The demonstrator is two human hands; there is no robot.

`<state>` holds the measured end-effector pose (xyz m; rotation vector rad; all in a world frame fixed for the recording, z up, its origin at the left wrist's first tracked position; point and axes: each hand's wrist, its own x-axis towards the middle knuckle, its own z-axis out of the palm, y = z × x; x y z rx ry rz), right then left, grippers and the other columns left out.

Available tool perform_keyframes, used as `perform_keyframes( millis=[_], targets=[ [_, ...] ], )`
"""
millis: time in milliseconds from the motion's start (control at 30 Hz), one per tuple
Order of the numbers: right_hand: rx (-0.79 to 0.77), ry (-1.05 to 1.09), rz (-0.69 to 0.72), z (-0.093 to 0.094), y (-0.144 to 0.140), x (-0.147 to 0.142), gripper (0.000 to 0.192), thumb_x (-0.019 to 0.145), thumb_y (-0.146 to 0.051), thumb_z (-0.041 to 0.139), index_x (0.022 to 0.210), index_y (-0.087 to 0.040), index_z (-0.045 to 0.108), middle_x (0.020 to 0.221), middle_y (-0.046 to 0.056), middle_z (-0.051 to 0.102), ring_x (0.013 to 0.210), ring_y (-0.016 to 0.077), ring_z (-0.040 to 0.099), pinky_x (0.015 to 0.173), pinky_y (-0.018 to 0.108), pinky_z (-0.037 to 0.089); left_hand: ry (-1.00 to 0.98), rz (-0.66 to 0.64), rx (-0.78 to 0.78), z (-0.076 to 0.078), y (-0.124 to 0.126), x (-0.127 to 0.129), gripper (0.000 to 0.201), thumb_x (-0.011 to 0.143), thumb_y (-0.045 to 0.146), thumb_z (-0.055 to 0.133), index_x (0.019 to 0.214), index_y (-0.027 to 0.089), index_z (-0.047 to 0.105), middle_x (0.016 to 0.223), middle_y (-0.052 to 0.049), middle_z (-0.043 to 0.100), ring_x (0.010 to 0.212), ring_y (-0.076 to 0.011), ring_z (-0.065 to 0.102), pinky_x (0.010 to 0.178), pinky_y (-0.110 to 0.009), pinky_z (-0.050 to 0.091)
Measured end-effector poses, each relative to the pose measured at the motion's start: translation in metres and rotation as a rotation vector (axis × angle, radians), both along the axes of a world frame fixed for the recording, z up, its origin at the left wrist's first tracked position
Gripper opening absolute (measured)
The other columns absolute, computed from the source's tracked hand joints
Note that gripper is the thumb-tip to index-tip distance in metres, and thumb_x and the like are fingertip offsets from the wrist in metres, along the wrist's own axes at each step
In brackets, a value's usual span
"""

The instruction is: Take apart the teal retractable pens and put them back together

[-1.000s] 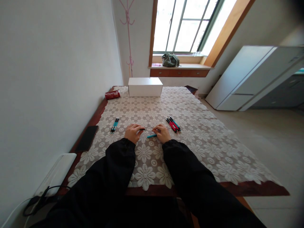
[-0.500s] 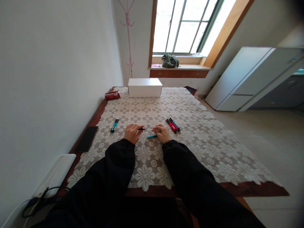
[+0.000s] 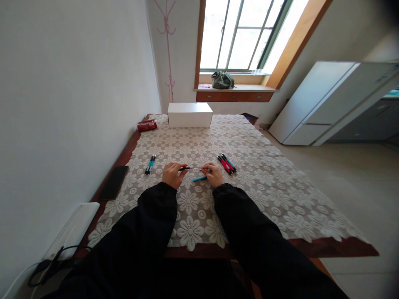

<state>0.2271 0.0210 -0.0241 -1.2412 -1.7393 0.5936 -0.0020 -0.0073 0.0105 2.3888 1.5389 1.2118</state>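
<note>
The left hand (image 3: 172, 175), near the centre of the frame, has its thumb and fingertips closed on a black pen part (image 3: 184, 168), which points right from the pinch. The right hand (image 3: 213, 174), just right of centre, has its thumb and fingertips brought together at the far end of a thin pale piece (image 3: 195, 168); its pinch looks closed, with no gap showing. The pale piece bridges the space between the two hands, its long axis running nearly level across the frame, in line with the black part. Whether the two parts are joined is too small to tell.

Just below that line, a turquoise barrel (image 3: 199, 179) lies close to level, its right end tipped slightly upward in the frame. The right hand is clearly the nearer: the barrel's right end reaches to its fingers, though whether they touch it I cannot tell. From the left pinch, the barrel lies to the right and a little lower, apart from it.

Farther out, a pair of turquoise-and-black pens (image 3: 150, 165) slants at left of centre, and a group of red and turquoise pens (image 3: 226, 163) lies beyond the right hand, up and to the right.
</note>
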Motion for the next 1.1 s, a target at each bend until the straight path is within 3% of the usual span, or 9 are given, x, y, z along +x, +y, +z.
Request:
perform_keyframes(
  millis=[500, 800, 1100],
  targets=[
    [-0.011, 0.022, -0.006, 0.001, 0.001, 0.001, 0.014, 0.081, -0.032, 0.061, 0.08, -0.022, 0.071, 0.091, 0.005, 0.067, 0.088, 0.0193, 0.061, 0.08, 0.032, 0.047, -0.077, 0.065, 0.014, -0.001, 0.002, -0.002, 0.021, 0.089, 0.037, 0.06, 0.103, 0.024, 0.067, 0.097, -0.004, 0.073, 0.094, -0.021, 0.064, 0.092, -0.038, 0.046],
    [0.041, -0.02, -0.001, 0.004, -0.002, -0.001, 0.015, 0.083, -0.03, 0.061, 0.08, -0.021, 0.072, 0.09, 0.005, 0.066, 0.086, 0.0194, 0.061, 0.081, 0.033, 0.046, 0.082, 0.056, -0.174, -0.01, 0.009, -0.005, 0.011, 0.08, 0.021, 0.068, 0.09, 0.025, 0.068, 0.095, -0.004, 0.072, 0.096, -0.0252, 0.06, 0.089, -0.042, 0.043],
    [0.103, -0.105, 0.044, 0.003, -0.004, -0.003, 0.011, 0.083, -0.024, 0.062, 0.081, -0.022, 0.073, 0.09, 0.005, 0.066, 0.09, 0.0199, 0.06, 0.086, 0.034, 0.045, 0.077, 0.066, -0.233, -0.009, 0.009, -0.004, 0.02, 0.079, 0.014, 0.058, 0.093, 0.024, 0.069, 0.102, -0.004, 0.07, 0.104, -0.0245, 0.059, 0.094, -0.039, 0.044]
  ],
)
